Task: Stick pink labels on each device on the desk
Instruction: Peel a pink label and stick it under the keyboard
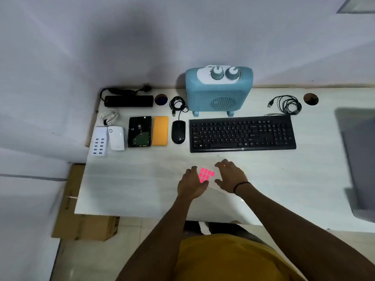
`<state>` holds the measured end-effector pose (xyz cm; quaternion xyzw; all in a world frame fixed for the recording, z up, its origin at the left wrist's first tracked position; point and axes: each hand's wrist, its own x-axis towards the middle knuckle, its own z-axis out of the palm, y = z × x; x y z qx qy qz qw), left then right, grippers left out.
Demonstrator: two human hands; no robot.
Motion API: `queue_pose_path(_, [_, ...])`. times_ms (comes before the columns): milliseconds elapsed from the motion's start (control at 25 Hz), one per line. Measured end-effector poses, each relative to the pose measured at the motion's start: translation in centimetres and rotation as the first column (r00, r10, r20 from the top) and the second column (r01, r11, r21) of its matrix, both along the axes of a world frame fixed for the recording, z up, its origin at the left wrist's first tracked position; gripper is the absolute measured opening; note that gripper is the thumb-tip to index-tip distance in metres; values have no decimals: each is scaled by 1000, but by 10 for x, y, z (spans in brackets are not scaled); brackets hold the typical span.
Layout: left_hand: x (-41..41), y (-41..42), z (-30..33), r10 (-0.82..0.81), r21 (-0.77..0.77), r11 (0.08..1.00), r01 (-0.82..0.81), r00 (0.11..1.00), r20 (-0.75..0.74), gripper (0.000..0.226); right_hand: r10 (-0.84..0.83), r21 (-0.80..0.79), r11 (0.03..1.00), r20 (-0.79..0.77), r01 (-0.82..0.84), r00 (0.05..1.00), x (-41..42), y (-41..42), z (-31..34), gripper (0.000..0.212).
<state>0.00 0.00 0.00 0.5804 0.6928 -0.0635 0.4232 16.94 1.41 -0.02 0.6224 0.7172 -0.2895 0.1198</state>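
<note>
A sheet of several pink labels [206, 174] lies on the white desk [132, 179] near its front edge. My left hand [191, 184] rests just left of the sheet, its thumb overlapping the sheet's lower edge, fingers apart. My right hand [230, 176] hovers just right of it, fingers spread. Behind them stand a black keyboard [242, 133], a black mouse [178, 131], an orange flat device [160, 130], a bare hard drive [139, 131], a white router-like box [116, 137], a white USB charging hub [99, 142], a black power strip [128, 101] and a blue fan heater [219, 91].
A coiled white cable [109, 116] lies behind the hub. A coiled black USB cable [288, 104] sits right of the heater. Two round cable holes [310, 99] mark the desk's back. A cardboard box [85, 228] stands on the floor at left. A grey chair [359, 159] is at right.
</note>
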Motion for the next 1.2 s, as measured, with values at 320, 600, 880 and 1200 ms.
queue_pose_path(320, [5,-3,-16,196,-94,977,-189,978,70,68,129,-39,991,105,-126,986,-4,0,-29,86])
queue_pose_path(600, [3,2,-19,280,-94,958,-270,952,119,58,28,-96,995,114,-17,993,-2,8,-31,67])
queue_pose_path(880, [1,4,-19,308,-129,948,-292,942,130,61,-174,-199,964,26,175,984,-5,14,-26,48])
queue_pose_path(1200, [5,16,15,805,-544,586,-600,356,474,25,-576,-337,814,-373,473,727,-1,34,23,48])
